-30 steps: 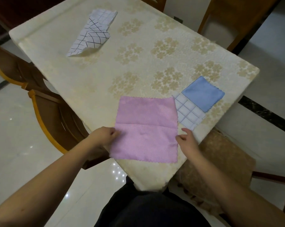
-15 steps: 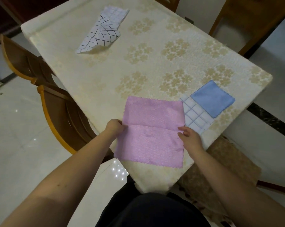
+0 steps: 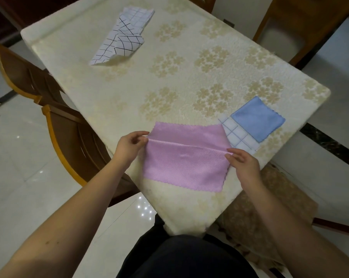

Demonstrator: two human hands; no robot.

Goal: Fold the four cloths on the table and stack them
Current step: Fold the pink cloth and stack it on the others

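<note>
A pink cloth (image 3: 184, 163) lies on the near corner of the table, with a raised crease running across its middle. My left hand (image 3: 129, 146) pinches the crease at its left end. My right hand (image 3: 242, 164) pinches it at the right end. To the right, a folded blue cloth (image 3: 258, 119) sits on top of a folded white cloth with blue grid lines (image 3: 238, 137). A crumpled white cloth with black grid lines (image 3: 122, 38) rests at the far left of the table.
The table (image 3: 189, 77) wears a cream cover with a flower pattern. Wooden chairs (image 3: 69, 141) stand along its left side, another chair (image 3: 296, 25) at the far right, and a cushioned seat (image 3: 270, 213) below the right corner.
Both hands slid from the cloth's near side edges up to its middle and pinched it. The middle of the pink cloth now stands up as a ridge, and its far part looks shorter.
</note>
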